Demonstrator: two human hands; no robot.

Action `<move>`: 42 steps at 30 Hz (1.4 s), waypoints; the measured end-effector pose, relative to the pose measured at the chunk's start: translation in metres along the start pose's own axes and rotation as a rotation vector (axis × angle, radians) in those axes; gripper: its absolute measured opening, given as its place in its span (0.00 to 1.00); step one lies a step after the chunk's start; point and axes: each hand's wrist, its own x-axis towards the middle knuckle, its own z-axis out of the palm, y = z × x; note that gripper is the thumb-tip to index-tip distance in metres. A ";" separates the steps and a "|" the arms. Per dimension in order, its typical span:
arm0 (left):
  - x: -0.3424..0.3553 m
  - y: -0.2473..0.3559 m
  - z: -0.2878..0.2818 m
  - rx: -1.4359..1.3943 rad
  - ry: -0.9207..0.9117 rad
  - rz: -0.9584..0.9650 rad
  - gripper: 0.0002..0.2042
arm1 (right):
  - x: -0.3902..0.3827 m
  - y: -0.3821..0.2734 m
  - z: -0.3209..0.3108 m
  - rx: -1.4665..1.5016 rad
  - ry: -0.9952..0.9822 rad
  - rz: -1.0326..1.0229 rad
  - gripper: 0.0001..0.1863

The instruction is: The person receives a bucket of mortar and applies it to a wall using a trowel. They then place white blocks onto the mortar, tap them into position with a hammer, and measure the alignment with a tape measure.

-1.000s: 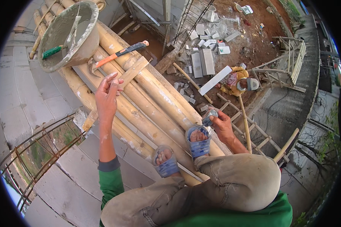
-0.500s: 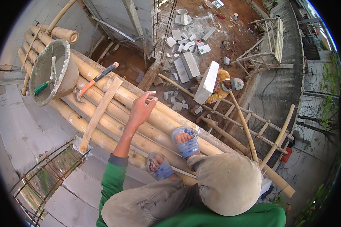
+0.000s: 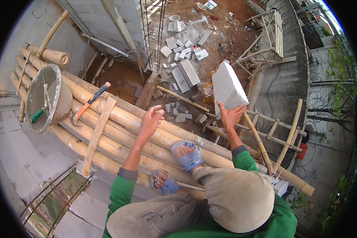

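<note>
My right hand (image 3: pixel 230 117) is on the lower end of a large white block (image 3: pixel 228 81) raised over the yard, its fingers against the block. A co-worker in yellow (image 3: pixel 206 93) is mostly hidden behind that block. My left hand (image 3: pixel 151 119), fingers loosely bent and holding nothing, hovers over the bamboo poles (image 3: pixel 123 142) where my sandalled feet rest. Left of it, an orange-and-black hammer (image 3: pixel 85 107) lies on the poles near a short wooden crosspiece (image 3: pixel 97 139). A cement-coated bucket (image 3: pixel 43 99) with a green-handled tool (image 3: pixel 37 115) stands at the far left.
Below are scattered white blocks (image 3: pixel 184 73) on dirt and a muddy pit (image 3: pixel 119 79). A bamboo ladder (image 3: pixel 271 131) leans at the right. Rebar cages (image 3: pixel 55 198) stand at the lower left and top centre. Grey block walls border the left, and wire (image 3: pixel 325 119) runs along the right.
The white block has risen toward me, now hiding much of the co-worker. My right hand, earlier holding a small object, has reached up onto it. My left hand has moved rightward.
</note>
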 end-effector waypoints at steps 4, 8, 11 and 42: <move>0.001 0.001 0.006 -0.113 -0.033 -0.071 0.26 | 0.015 0.007 0.018 0.033 0.290 0.073 0.86; 0.013 -0.026 0.010 -0.296 -0.101 -0.115 0.28 | 0.021 0.032 -0.011 0.176 0.349 0.063 0.81; 0.030 -0.047 0.033 -0.506 -0.178 -0.200 0.36 | 0.023 0.030 -0.058 0.138 0.376 -0.002 0.78; 0.021 -0.110 0.234 -2.043 -1.001 0.268 0.39 | -0.166 -0.126 -0.449 0.576 -0.007 -0.615 0.61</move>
